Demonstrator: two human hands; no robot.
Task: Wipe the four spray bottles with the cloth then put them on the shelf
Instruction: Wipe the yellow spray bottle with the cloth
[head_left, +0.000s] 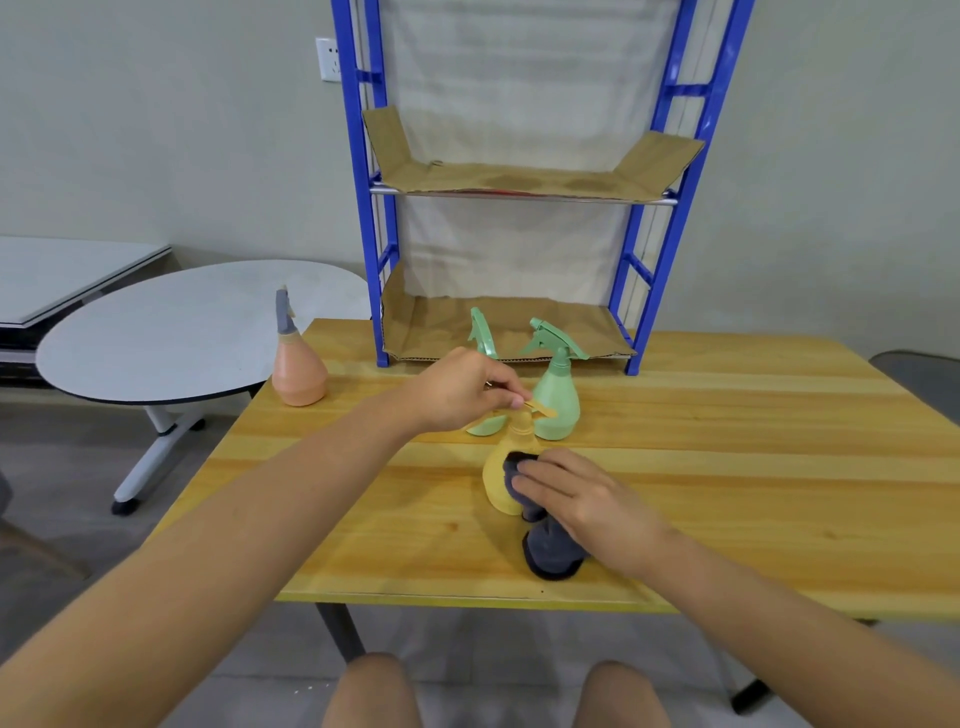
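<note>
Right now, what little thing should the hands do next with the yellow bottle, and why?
Probably keep rubbing the cloth around the yellow bottle. The right hand presses the cloth on just one side of it, while the left hand holds its top. The shelf holds no bottles, and the orange bottle and two green bottles wait on the table.

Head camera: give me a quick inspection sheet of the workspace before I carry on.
Surface: wooden table, bare around the bottles.
Job's things: yellow bottle being wiped with dark cloth; two green bottles and orange bottle on the table; blue shelf holds only cardboard liners.
Clutter: nothing seen.
Grippers: left hand pinches the yellow bottle's trigger; right hand presses the cloth on it.
Cables: nothing seen.
Surroundings: round white table, wall socket.
</note>
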